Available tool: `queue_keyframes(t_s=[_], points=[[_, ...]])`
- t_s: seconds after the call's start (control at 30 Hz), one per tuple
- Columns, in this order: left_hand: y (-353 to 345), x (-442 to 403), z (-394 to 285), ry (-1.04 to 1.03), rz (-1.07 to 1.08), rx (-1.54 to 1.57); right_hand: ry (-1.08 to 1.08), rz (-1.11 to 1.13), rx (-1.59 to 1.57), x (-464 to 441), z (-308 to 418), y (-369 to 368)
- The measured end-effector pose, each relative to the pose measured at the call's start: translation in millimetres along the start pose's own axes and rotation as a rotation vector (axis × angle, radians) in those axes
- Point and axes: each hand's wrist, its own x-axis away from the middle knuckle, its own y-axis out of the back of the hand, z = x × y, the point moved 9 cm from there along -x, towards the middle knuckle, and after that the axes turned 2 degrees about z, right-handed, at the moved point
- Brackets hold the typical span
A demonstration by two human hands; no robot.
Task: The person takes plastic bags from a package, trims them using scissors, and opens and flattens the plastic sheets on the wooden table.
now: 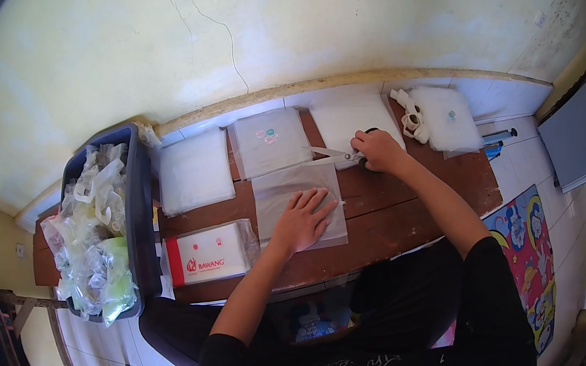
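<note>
My left hand (pixel 304 220) lies flat, fingers spread, on a clear plastic bag (pixel 276 193) at the middle of the brown wooden table. In my right hand (pixel 380 150) is a pair of scissors (pixel 334 155) with black handles. Its blades are parted and point left, near the upper edge of the bag under my left hand. Behind that bag rests a stack of clear bags (pixel 269 149) with small round stickers or prints. Another stack of clear bags (pixel 351 118) lies just beyond my right hand.
At the left stands a dark tub (pixel 140 204) heaped with crumpled plastic. A red-and-white "BAWANG" pack (pixel 206 255) lies front left, with a bag stack (pixel 194 171) behind it. Right of my hands are a bundle of whitish strips (pixel 411 118) and more bags (pixel 449 120). The wall borders the table's far side.
</note>
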Motion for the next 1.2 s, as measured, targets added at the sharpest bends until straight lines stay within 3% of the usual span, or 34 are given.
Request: queue_keyframes(t_s=[1.2], points=[[-4.2, 0.3, -1.4, -0.005, 0.036, -0.036, 0.011, 0.046, 0.060, 1.2, -23.7, -3.0]])
